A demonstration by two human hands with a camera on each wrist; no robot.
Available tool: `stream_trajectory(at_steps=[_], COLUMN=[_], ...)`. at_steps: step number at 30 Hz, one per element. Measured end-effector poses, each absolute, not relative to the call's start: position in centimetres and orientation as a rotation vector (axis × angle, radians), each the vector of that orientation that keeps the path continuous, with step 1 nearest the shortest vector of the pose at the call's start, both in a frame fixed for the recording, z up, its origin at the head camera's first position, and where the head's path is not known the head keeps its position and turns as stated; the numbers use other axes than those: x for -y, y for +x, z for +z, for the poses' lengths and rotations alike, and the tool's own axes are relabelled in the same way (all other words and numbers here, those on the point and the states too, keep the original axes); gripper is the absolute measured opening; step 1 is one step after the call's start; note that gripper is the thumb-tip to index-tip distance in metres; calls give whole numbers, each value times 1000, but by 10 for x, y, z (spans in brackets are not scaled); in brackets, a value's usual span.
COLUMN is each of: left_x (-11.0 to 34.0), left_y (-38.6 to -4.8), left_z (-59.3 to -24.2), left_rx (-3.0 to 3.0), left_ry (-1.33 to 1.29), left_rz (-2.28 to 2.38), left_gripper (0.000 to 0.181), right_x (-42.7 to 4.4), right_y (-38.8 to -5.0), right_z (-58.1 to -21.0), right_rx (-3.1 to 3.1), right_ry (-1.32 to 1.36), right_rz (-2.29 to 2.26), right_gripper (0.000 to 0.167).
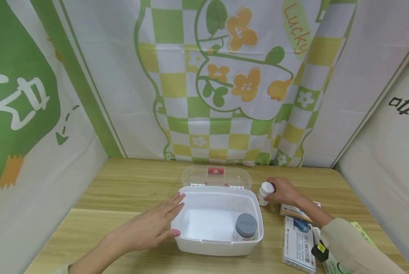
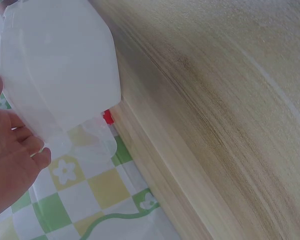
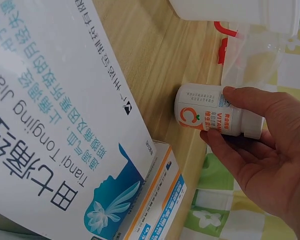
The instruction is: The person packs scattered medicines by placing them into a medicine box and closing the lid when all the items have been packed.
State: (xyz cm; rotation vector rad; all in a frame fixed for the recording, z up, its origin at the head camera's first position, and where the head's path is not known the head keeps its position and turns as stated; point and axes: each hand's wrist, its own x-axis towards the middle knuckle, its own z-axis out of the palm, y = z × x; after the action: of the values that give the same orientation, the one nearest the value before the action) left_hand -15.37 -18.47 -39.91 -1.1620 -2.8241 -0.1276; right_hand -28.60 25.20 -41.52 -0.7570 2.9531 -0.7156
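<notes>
A white vitamin bottle [image 3: 205, 111] with an orange label is gripped between the thumb and fingers of my right hand [image 1: 284, 191], just right of the white box. In the right wrist view it looks at or very near the tabletop. The white plastic box [image 1: 204, 213] stands with its clear lid [image 1: 229, 175] swung back behind it. Inside, at the right front corner, is a clear jar with a grey cap [image 1: 246, 225]. My left hand [image 1: 153, 225] rests against the box's left side with its fingers extended; the left wrist view shows that hand [image 2: 12, 150] beside the box wall.
Right of the white box lie several medicine boxes, including a white and blue carton [image 1: 298, 243], a smaller carton [image 1: 295, 212] partly under my right forearm, and a green one [image 1: 363, 232]. The wooden table [image 1: 129, 186] meets a patterned curtain [image 1: 225, 125] at the back.
</notes>
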Motion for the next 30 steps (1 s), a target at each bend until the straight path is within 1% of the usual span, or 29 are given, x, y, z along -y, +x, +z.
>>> stream_trajectory(at_steps=[12,17,23,30], left_x=[184,183,183,183], left_y=[-154,-154,-154,-155], left_z=[-396,-396,-396,-396], left_rx=[2842,2855,2854,2859], left_ry=[-1174,-1176,-1174,-1166], left_rz=[-130,-153,-162,-158], left_gripper=[72,72,72,72], right_x=[-257,-261,-263,-261], right_y=[-272,-266,-260,-249], right_z=[-401,-396,-391,-381], right_rx=[-2913,-2906,-2936,-2926], right_ry=[-674,-706,-782,-786], right_rz=[-740,-747,-706,-746], right_gripper=[38,39,35,34])
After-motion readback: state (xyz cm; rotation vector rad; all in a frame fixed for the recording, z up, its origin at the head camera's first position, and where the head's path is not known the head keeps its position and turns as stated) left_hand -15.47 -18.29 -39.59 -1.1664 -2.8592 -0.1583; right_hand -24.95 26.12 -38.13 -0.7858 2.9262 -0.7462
